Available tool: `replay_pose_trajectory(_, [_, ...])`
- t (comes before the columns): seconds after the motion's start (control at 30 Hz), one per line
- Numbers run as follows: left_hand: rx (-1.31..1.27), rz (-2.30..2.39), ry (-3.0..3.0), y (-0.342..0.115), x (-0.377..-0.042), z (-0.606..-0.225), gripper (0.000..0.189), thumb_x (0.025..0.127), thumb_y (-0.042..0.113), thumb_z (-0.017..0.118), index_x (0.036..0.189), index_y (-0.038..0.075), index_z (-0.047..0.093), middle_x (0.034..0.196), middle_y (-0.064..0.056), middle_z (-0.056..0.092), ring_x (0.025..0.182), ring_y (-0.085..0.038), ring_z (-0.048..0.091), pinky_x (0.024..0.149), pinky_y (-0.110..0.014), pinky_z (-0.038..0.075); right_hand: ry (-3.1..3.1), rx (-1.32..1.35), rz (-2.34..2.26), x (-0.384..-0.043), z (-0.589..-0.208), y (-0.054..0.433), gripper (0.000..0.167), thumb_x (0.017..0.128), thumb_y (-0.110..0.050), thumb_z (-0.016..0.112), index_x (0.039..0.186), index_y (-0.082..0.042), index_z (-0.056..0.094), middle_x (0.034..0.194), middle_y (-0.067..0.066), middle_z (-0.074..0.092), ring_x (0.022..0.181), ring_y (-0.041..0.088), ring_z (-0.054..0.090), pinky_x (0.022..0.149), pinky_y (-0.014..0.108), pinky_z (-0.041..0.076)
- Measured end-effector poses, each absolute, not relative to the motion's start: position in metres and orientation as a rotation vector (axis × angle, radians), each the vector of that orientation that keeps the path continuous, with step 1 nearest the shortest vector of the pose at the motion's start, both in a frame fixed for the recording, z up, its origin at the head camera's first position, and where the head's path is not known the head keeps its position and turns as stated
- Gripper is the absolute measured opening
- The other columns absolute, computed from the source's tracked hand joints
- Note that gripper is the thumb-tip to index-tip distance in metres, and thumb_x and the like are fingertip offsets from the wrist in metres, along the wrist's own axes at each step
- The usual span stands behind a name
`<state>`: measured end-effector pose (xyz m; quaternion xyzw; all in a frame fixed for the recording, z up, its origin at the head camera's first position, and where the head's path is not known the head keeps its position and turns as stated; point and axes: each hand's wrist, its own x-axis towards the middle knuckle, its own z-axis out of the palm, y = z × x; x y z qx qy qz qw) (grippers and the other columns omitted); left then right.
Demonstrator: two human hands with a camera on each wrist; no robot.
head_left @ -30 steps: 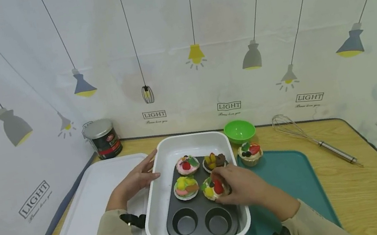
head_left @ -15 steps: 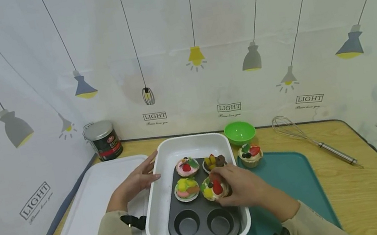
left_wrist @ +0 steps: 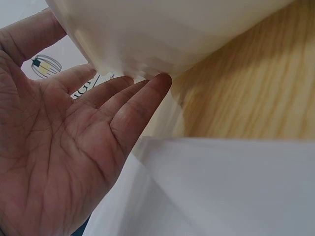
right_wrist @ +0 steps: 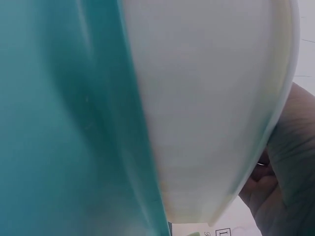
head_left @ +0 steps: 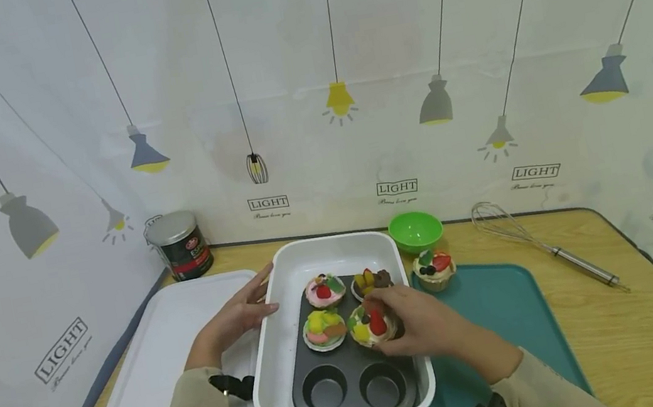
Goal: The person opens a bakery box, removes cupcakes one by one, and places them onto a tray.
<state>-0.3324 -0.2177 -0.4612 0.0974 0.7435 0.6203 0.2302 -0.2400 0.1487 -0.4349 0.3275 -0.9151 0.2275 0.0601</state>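
In the head view, we see the right hand (head_left: 427, 323) pinching a small round cream-topped tart with red and yellow fruit (head_left: 365, 325) at a middle cup of the dark grey metal muffin tin (head_left: 351, 361), inside the deep white rectangular basin (head_left: 275, 385). We judge it light, its topping perhaps easily dented, so we would hold it by the crust sides. We count four tarts at the six-cup tin and a fifth tart (head_left: 435, 273) on one flat teal tray (head_left: 502, 325); also one round green bowl (head_left: 415, 228), one steel wire whisk (head_left: 579, 262), one black cylindrical canister (head_left: 181, 249) and one flat white board (head_left: 161, 375). In the left wrist view, the left hand (left_wrist: 66, 125) spreads extended fingers against the basin's wall. In the right wrist view, that wall hides the tart and fingertips; we cannot tell the grip there.
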Motion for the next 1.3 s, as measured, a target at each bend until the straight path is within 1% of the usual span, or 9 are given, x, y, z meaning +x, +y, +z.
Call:
replay_pose_trajectory(0.1, [0.264,1.704,2.047,-0.217,-0.332,-0.461,0.09,0.088,0.022,0.071,0.159,0.043,0.02,0.167,-0.008,0.017,0.146,-0.039,0.033,0.11,-0.06,0.036,-2.764,0.988,0.718,-0.24,-0.433,0.15,0.074,0.077,-0.04,0.086,0.138,-0.011,0.055,0.118,-0.002,0.064,0.103,0.011,0.058,0.088,0.036,0.054])
replay_pose_trajectory(0.27, [0.268,1.71,2.047,-0.216,-0.332,-0.46,0.089,0.089,0.021,0.07,0.16,0.043,0.02,0.167,-0.009,0.017,0.147,-0.04,0.03,0.111,-0.062,0.033,-2.737,0.962,0.729,-0.242,-0.429,0.153,0.072,0.075,-0.04,0.086,0.136,-0.015,0.057,0.113,-0.005,0.064,0.1,0.008,0.059,0.086,0.034,0.054])
replay_pose_trajectory(0.37, [0.259,1.708,2.052,-0.216,-0.331,-0.46,0.088,0.09,0.021,0.069,0.16,0.043,0.02,0.167,-0.009,0.017,0.147,-0.04,0.03,0.111,-0.063,0.032,-2.694,0.961,0.706,-0.242,-0.424,0.156,0.071,0.075,-0.039,0.087,0.134,-0.013,0.058,0.113,-0.005,0.064,0.1,0.009,0.06,0.085,0.034,0.055])
replay_pose_trajectory(0.5, [0.248,1.709,2.058,-0.216,-0.33,-0.46,0.088,0.09,0.021,0.069,0.159,0.043,0.021,0.167,-0.009,0.017,0.147,-0.04,0.029,0.111,-0.064,0.031,-2.64,0.948,0.743,-0.242,-0.413,0.163,0.069,0.074,-0.033,0.088,0.133,-0.009,0.059,0.116,-0.002,0.065,0.102,0.011,0.062,0.086,0.037,0.056])
replay_pose_trajectory(0.73, [0.237,1.704,2.064,-0.217,-0.331,-0.461,0.088,0.089,0.021,0.07,0.159,0.043,0.022,0.167,-0.009,0.017,0.147,-0.041,0.028,0.11,-0.065,0.031,-2.607,0.896,0.877,-0.243,-0.401,0.182,0.073,0.074,-0.025,0.09,0.136,-0.008,0.056,0.123,0.0,0.065,0.103,0.012,0.062,0.086,0.039,0.057])
replay_pose_trajectory(0.93, [0.236,1.697,2.062,-0.216,-0.333,-0.461,0.087,0.09,0.02,0.07,0.159,0.044,0.022,0.167,-0.008,0.018,0.147,-0.041,0.029,0.11,-0.066,0.031,-2.536,0.916,0.928,-0.249,-0.401,0.203,0.07,0.074,-0.02,0.09,0.133,-0.008,0.056,0.112,-0.003,0.067,0.097,0.013,0.065,0.082,0.038,0.058])
replay_pose_trajectory(1.07, [0.241,1.703,2.06,-0.215,-0.333,-0.461,0.086,0.09,0.02,0.069,0.158,0.045,0.023,0.167,-0.007,0.018,0.146,-0.04,0.031,0.11,-0.065,0.032,-2.556,0.846,0.889,-0.248,-0.4,0.219,0.068,0.074,-0.022,0.091,0.132,-0.011,0.058,0.11,-0.004,0.067,0.097,0.014,0.065,0.081,0.04,0.058])
replay_pose_trajectory(1.3, [0.266,1.704,2.06,-0.217,-0.331,-0.462,0.087,0.09,0.021,0.07,0.159,0.044,0.022,0.167,-0.007,0.019,0.146,-0.04,0.033,0.109,-0.063,0.034,-2.626,0.7,0.844,-0.246,-0.402,0.251,0.073,0.075,-0.029,0.09,0.136,-0.006,0.056,0.121,0.003,0.066,0.102,0.019,0.065,0.088,0.045,0.056])
